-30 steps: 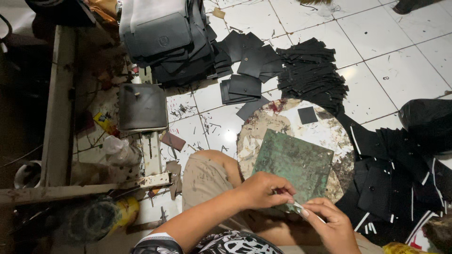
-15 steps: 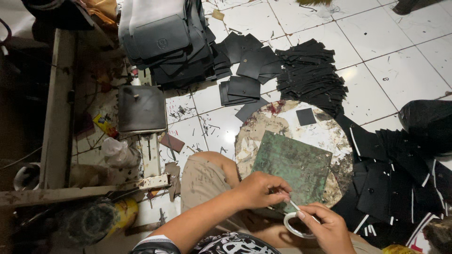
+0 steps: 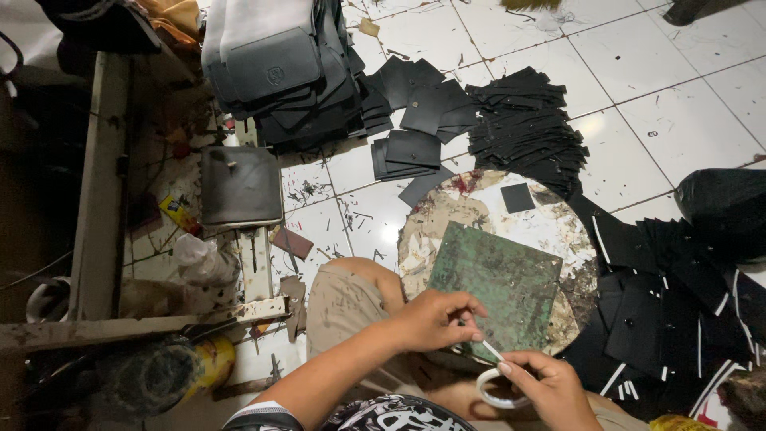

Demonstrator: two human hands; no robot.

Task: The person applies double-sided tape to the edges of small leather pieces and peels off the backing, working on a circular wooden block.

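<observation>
Pinching thin white tape end (image 3: 491, 349), left hand (image 3: 435, 319); right hand (image 3: 550, 387) clamped on round roll (image 3: 499, 389)

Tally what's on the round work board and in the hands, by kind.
Green square cutting mat: 1
Small black square leather piece: 1
White roll of tape, in the right hand: 1
Thin white strip pinched by the left hand: 1
Total: 4

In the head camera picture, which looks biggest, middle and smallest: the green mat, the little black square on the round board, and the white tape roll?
1. Green mat, clearly largest.
2. White tape roll, though it sits nearer the camera.
3. Little black square, smallest.
</observation>
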